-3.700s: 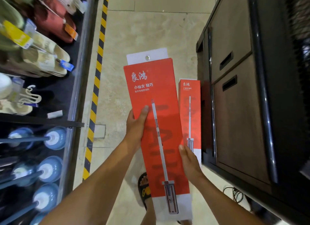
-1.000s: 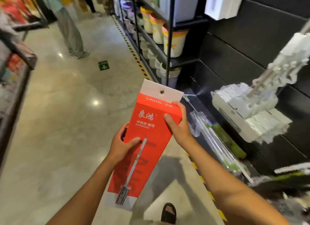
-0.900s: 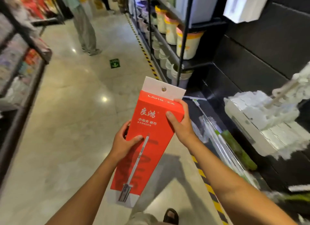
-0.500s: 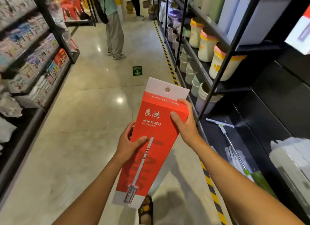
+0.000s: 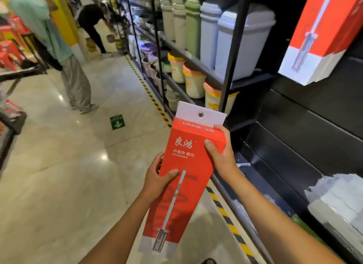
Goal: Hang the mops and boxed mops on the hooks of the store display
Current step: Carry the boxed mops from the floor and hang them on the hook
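**Inspector:** Location of the item under task?

**Recorder:** One red boxed mop (image 5: 196,165), held in the air over the aisle floor (image 5: 59,175), in front of the dark display panel (image 5: 314,126). It is tilted, with the top leaning toward the display. Its white hang tab (image 5: 190,111) with the metal eyelet (image 5: 200,114) points up and is free of any hook.

**Inspector:** State of each grip?

**Recorder:** The left hand (image 5: 157,182) has its grip clamped on the box's left edge at mid-height, thumb across the printed front. The right hand (image 5: 221,157) has its grip clamped on the upper right corner, thumb on the front and fingers wrapped over the top.

**Inspector:** Other stock on the display?

**Recorder:** A second boxed mop (image 5: 322,37) is up against the panel at upper right. Its top runs out of frame, so I cannot tell what carries it. A white mop head (image 5: 337,200) sits low on the right.

**Inspector:** Surroundings?

**Recorder:** Lidded bins (image 5: 243,39) stand on the black shelving just left of the panel. Yellow-black tape (image 5: 149,94) runs along the shelf foot. A person in a green shirt (image 5: 49,37) stands well down the aisle.
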Tool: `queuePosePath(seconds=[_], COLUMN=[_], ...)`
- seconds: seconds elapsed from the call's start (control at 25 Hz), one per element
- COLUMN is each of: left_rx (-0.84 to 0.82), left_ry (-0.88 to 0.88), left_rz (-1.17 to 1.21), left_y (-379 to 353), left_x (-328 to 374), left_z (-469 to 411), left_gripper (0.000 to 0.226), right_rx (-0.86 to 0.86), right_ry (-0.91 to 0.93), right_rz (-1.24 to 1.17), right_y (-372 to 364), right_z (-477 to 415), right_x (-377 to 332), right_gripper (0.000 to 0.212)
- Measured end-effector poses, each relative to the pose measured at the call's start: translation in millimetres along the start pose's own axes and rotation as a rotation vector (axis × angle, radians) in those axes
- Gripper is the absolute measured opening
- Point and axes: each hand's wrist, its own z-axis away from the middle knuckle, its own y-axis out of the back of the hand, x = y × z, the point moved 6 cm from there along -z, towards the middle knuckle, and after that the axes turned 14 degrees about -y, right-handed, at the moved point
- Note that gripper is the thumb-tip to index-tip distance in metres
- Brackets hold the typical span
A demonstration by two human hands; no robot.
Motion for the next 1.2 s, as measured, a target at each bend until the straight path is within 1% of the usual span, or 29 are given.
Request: queuePosePath(seconds=[0.16, 0.28, 0.4, 0.48, 0.6, 0.68, 0.8, 0.88, 0.96, 1.04, 1.2], left_rx=[-0.080, -0.159, -0.253, -0.319, -0.369, -0.403, -0.464, -0.487, -0.519, -0.529, -0.501], left_ry=[-0.057, -0.100, -0.174, -0.253, -0.368, -0.429, -0.527, -0.567, -0.606, -0.638, -0.678], left_rz=[0.060, 0.110, 0.160, 0.191, 0.252, 0.309, 0.402, 0.470, 0.522, 0.561, 0.627], left_y=[-53.8, -98.0, -144.2, -172.2, -209.8, -232.7, -264.6, -280.3, -293.8, -304.4, -316.1], left_x=[3.4, 13.3, 40.2, 72.7, 124.1, 161.7, 221.4, 256.6, 288.6, 317.7, 356.2], left_z=[-76.0, -125.2, -177.1, -209.5, -260.5, -292.2, -340.0, -372.1, -403.8, -430.5, -472.8], left_gripper=[0.076, 0.079, 0.082, 0.083, 0.086, 0.082, 0.068, 0.071, 0.069, 0.063, 0.055], right_rx=[0.115, 0.210, 0.334, 0.395, 0.480, 0.534, 0.609, 0.668, 0.724, 0.756, 0.802], right_ry=[0.030, 0.050, 0.104, 0.160, 0.244, 0.291, 0.352, 0.403, 0.451, 0.487, 0.523], right_rz=[0.061, 0.094, 0.149, 0.204, 0.298, 0.353, 0.422, 0.459, 0.489, 0.504, 0.559], right_y=[52.1, 93.2, 135.7, 157.3, 185.1, 201.2, 219.3, 228.3, 234.9, 240.5, 242.9], right_z=[-49.8, -68.6, -82.2, -92.0, -108.6, -119.5, -135.3, -147.6, -162.3, -176.2, -202.0], right_x=[-25.3, -52.5, -97.2, -137.4, -208.4, -256.5, -329.4, -373.6, -414.5, -449.3, -498.1], right_gripper=[0.068, 0.066, 0.063, 0.061, 0.053, 0.050, 0.052, 0.053, 0.061, 0.067, 0.070])
